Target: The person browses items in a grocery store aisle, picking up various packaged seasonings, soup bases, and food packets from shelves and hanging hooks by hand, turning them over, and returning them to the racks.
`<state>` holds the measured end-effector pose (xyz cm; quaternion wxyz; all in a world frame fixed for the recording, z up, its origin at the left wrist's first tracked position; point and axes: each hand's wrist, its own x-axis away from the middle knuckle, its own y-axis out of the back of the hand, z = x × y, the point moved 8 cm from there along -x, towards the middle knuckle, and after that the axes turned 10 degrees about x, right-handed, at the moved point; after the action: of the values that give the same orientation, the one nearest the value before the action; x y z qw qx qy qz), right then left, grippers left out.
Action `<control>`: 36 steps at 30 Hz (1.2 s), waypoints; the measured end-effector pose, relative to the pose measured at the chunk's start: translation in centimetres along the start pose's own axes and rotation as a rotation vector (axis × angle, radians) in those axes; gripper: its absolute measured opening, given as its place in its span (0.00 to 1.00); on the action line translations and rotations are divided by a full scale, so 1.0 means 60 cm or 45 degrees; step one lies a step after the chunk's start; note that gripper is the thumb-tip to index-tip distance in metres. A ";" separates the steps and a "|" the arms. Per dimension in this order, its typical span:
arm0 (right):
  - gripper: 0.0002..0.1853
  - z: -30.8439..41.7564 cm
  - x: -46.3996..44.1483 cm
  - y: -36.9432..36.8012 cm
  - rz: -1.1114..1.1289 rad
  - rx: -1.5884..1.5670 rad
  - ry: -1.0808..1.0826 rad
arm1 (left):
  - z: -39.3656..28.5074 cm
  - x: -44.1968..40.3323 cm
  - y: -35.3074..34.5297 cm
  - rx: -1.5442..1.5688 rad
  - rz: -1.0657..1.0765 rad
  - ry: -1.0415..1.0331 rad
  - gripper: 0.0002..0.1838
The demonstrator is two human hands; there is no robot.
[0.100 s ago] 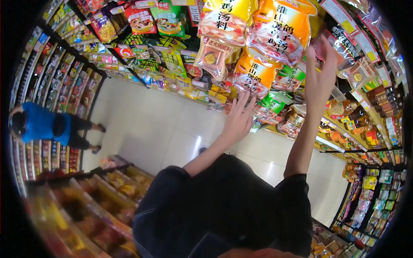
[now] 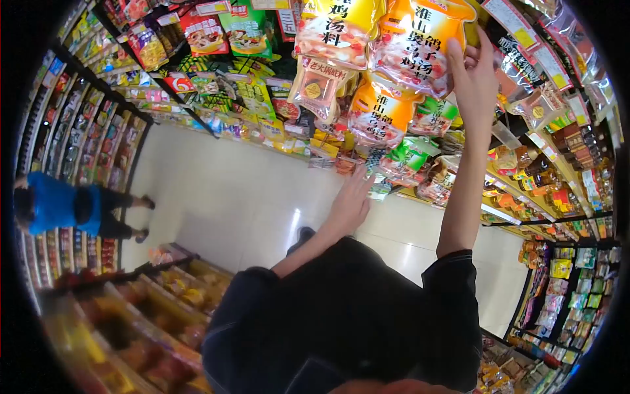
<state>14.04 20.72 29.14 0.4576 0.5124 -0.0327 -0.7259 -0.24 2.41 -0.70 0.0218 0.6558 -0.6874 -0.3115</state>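
Observation:
An orange and white soup-ingredient packet (image 2: 420, 49) with large black characters hangs at the top centre. At its right edge is my right hand (image 2: 472, 75), thumb against the front and fingers curled round the side, closed on the packet. A smaller orange soup packet (image 2: 380, 111) hangs below it. Lower still, my left hand (image 2: 351, 200) is apart from that packet, its fingers stretched upward near the lower hanging goods; it holds nothing that I can see. A yellow soup-ingredient packet (image 2: 335, 33) hangs to the left, above a small brown packet (image 2: 318, 85).
Green packets (image 2: 407, 157) hang low beside the orange ones. Shelves with price labels (image 2: 518, 26) run along the right. A person in a blue top (image 2: 56, 203) stands in the aisle at far left. Bins of packaged goods (image 2: 151, 308) are at lower left, beside the pale tiled floor (image 2: 216, 190).
My right hand has moved left onto the upper orange packet's edge. My left hand has dropped away from the smaller orange packet. The view has shifted slightly.

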 end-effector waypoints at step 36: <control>0.20 -0.072 0.213 0.003 0.540 -0.853 -0.230 | -0.004 -0.131 0.266 1.264 -0.414 0.186 0.09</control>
<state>16.81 13.51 18.06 0.7341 0.2511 0.0605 -0.6280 -13.22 8.66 9.77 -0.2923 0.7052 -0.6384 0.0987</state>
